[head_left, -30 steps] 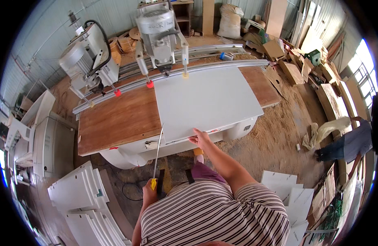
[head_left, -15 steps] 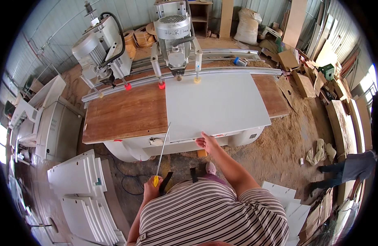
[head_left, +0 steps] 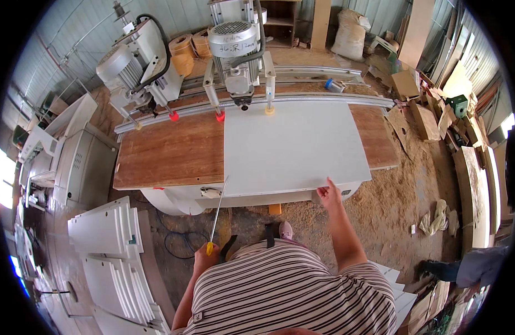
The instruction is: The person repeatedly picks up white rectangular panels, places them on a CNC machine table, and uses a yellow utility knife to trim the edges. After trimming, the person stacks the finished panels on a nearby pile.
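Observation:
My left hand (head_left: 206, 260), low in front of my body, is closed round the yellow handle of a long thin metal rod (head_left: 217, 218). The rod slants up, its tip over the near left corner of a white panel (head_left: 294, 142). Whether the tip touches the panel I cannot tell. At the panel's near edge, towards its right corner, my right hand (head_left: 330, 195) has curled fingers, one fingertip over the top face. The panel lies flat on the brown wooden table (head_left: 171, 151) of a machine, beneath the right-hand motor head (head_left: 233, 53).
Another motor head (head_left: 121, 70) stands at the left. White panels (head_left: 101, 229) are stacked on the floor at left, more (head_left: 402, 304) at lower right. Sawdust (head_left: 374, 206) covers the floor beside the machine. At far right is a person (head_left: 475, 265) near cardboard and boards.
My right hand has slid rightward along the panel's near edge. My left hand keeps its hold on the rod, whose tip is slightly lower. The person at right has moved nearer.

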Tool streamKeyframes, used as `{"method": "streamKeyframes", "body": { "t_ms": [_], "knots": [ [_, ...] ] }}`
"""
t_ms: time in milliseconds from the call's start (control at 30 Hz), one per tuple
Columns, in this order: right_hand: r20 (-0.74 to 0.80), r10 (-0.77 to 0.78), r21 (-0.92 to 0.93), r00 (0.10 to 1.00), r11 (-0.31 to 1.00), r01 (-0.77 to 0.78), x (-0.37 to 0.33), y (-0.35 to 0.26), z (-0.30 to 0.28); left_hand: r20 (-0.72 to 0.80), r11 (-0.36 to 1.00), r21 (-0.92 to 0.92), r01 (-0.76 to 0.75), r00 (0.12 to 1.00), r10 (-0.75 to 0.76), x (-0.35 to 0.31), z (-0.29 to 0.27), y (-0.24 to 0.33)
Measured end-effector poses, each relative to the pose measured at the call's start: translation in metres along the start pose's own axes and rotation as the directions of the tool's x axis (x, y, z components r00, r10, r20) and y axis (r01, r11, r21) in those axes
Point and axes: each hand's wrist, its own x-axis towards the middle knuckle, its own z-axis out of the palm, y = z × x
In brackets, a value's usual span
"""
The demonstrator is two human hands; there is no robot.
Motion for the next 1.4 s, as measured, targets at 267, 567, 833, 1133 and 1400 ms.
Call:
{"method": "streamKeyframes", "body": {
  "t_ms": [267, 567, 833, 1133, 1400],
  "knots": [
    [-0.085, -0.035, 0.038, 0.996, 0.999, 0.038, 0.006, -0.042, -0.014, -0.089, 0.999, -0.032, 0.041, 0.995, -0.044, 0.011, 0.016, -0.012],
    [-0.054, 0.013, 0.007, 0.998, 1.0, -0.013, 0.018, -0.045, -0.02, -0.097, 0.826, -0.545, 0.142, 0.968, -0.231, 0.021, 0.021, -0.003],
    [-0.085, 0.062, -0.047, 0.994, 0.997, -0.067, 0.021, -0.045, -0.024, -0.087, 0.985, -0.154, 0.079, 0.992, -0.094, 0.036, 0.043, -0.009],
    [-0.032, 0.226, -0.073, 0.973, 0.971, -0.228, -0.008, 0.039, 0.034, -0.018, 0.993, -0.108, -0.055, 0.998, 0.053, 0.04, 0.027, 0.018],
    [0.217, 0.403, 0.025, 0.889, 0.908, -0.418, -0.046, 0.174, 0.151, -0.028, 0.994, -0.073, -0.084, 0.996, 0.082, 0.03, -0.008, -0.021]
  ]
}}
